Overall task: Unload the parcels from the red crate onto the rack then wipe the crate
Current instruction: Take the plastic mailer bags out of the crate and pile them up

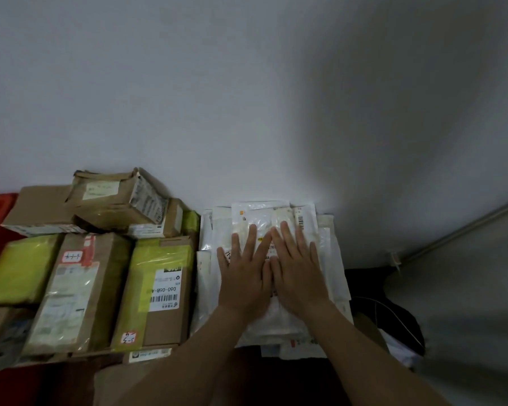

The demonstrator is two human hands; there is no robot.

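Left hand (245,278) and right hand (299,276) press white mailers (209,240).

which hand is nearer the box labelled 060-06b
Left. The left hand lies flat on the white mailers just right of the box; the right hand lies beside it, farther out.

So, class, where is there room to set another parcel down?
No bare shelf shows. Cardboard boxes crowd the left, against the white mailer pile under the left hand and right hand. Free: flat box tops; the dark gap right of it looks cluttered.
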